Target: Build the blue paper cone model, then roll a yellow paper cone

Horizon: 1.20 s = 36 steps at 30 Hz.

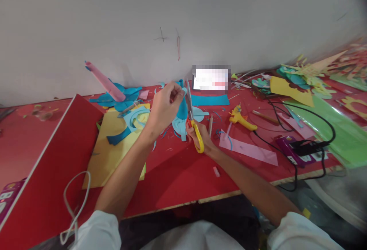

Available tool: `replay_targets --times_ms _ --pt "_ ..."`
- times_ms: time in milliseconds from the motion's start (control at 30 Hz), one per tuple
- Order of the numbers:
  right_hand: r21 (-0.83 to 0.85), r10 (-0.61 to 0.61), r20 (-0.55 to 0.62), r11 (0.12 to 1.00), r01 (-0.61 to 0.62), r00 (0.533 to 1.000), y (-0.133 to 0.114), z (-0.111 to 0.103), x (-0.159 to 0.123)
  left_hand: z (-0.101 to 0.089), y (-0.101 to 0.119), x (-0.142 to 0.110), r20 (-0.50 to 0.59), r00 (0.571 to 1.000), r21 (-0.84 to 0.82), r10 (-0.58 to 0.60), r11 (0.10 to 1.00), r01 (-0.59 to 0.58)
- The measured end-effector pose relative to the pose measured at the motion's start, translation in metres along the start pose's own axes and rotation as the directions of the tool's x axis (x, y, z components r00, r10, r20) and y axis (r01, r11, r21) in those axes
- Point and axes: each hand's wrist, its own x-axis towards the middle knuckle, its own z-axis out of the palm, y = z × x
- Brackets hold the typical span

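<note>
My left hand is raised over the middle of the table, thumb and fingers pinching a small light-blue craft piece. Most of that piece is covered by the fingertips. My right hand grips scissors with yellow and red handles. Their blades point up and lie right beside the pinched piece; whether they touch it I cannot tell. Below and behind the hands are a rolled blue piece and light-blue round cutouts. A flat blue strip lies behind the scissors.
A yellow glue gun sits at right near a pink strip and a purple power strip with black cables. At left are a red upright board, yellow sheets and a pink cone. A blurred screen leans on the wall.
</note>
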Motion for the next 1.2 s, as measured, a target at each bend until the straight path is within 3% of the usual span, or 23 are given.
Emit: replay_targets --times_ms 600,833,1200 --pt "0.035 0.009 -0.039 0.999 -0.008 0.999 -0.0004 0.0006 -0.0017 -0.0017 0.0029 -0.0006 -0.027 1.0 0.04 -0.009 0.999 0.01" --pt "0.055 0.018 -0.036 0.998 -0.016 0.999 -0.002 0.0007 -0.0021 -0.0034 -0.0004 0.001 -0.089 0.995 0.073 0.054 0.996 -0.047" --pt "0.046 0.012 -0.038 0.999 -0.01 0.999 -0.0027 0.001 -0.0024 -0.0064 -0.0003 0.0018 -0.094 0.993 0.052 0.067 0.997 -0.062"
